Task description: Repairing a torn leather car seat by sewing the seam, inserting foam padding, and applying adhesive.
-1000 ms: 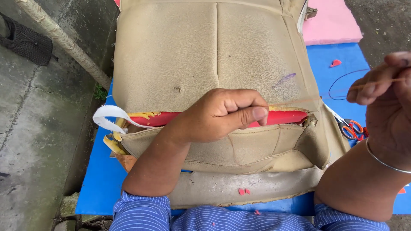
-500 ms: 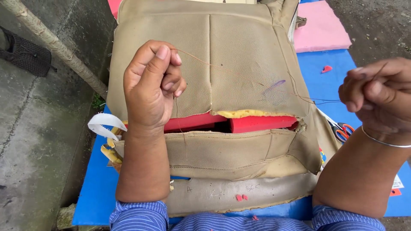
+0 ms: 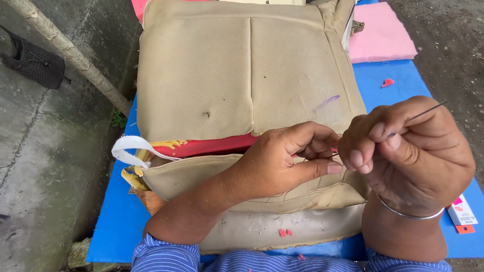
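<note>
The right hand pinched a needle; the left hand curled shut at the seam of the tan cover, red foam showing inside.

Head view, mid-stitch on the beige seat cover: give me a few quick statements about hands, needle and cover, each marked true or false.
1. The right hand pinches a thin needle between its fingers. True.
2. The left hand is raised well clear of the beige seat cover. False: it rests low over the open seam, by the red foam.
3. The cover lies on a green mat. False: the blue mat is under it, with a pink foam piece at the far end.
4. A metal bangle circles the right wrist. True.
5. A white strap sticks out at the cover's left edge. True.
</note>
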